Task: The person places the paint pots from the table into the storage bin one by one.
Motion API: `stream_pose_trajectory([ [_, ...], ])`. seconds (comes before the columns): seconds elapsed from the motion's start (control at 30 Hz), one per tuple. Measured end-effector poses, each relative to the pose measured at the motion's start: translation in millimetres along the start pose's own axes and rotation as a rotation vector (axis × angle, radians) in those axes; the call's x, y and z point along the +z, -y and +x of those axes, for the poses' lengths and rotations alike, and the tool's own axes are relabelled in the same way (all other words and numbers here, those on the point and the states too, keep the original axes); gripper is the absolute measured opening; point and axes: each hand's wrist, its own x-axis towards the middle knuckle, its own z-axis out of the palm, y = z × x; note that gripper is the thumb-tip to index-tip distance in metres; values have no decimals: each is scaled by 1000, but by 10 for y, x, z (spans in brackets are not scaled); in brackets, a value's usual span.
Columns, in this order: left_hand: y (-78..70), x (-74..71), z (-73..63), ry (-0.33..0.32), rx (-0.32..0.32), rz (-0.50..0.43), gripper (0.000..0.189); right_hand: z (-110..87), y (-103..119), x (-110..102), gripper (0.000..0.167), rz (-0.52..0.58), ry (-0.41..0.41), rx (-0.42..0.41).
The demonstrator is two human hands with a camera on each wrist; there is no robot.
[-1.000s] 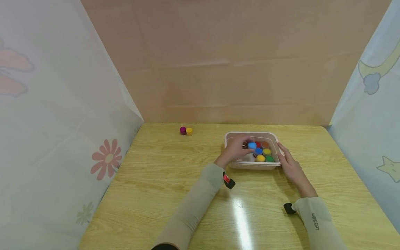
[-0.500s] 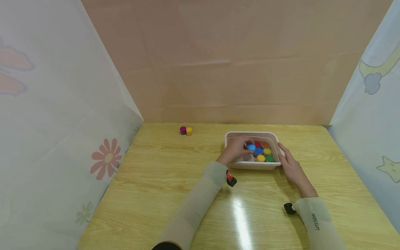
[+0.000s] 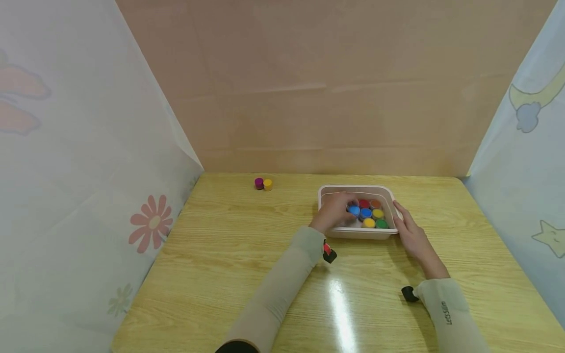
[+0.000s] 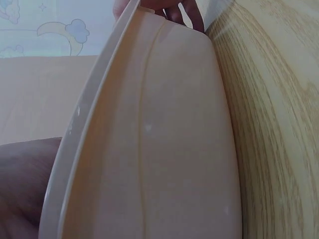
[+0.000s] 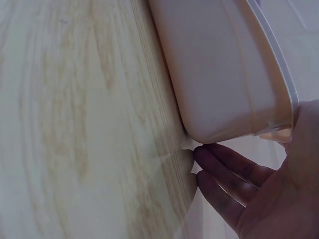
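Note:
In the head view my left hand (image 3: 334, 212) reaches over the front left of a pale plastic tub (image 3: 355, 235), thumb and fingers pinching a small round pot with a light blue lid (image 3: 354, 211). Beside that pot stand several like it inside the tub, among them a darker blue one (image 3: 365, 214), a red one (image 3: 364, 203) and a green one (image 3: 381, 223). At the tub's right end my right hand (image 3: 412, 237) holds the rim, and the right wrist view shows its fingers (image 5: 224, 169) against the outer wall. The left wrist view shows mostly the tub's side (image 4: 184, 124).
A purple-lidded pot (image 3: 259, 184) and a yellow one (image 3: 268, 185) stand side by side at the back of the wooden table (image 3: 212, 255). A brown backdrop (image 3: 282, 88) rises behind, with patterned sheets on both sides.
My left hand has lowered the light blue pot a little toward the front left, down among the other pots in the tub. The right hand and the tub have stayed put.

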Motion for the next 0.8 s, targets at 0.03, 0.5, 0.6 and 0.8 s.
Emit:
stream_pose_trajectory([
  [0.03, -7, 0, 3, 2, -2, 14, 27, 0, 1, 1, 63, 0, 0, 1],
  [0.5, -22, 27, 36, -5, 50, 152, 28, 14, -11, -9, 64, 8, 8, 3],
  [0.6, -17, 30, 37, -4, 49, 156, 26, 13, -6, -5, 64, 8, 8, 3],
  [0.8, -22, 35, 38, 9, 59, 184, 23, 7, 10, -8, 64, 22, 21, 18],
])
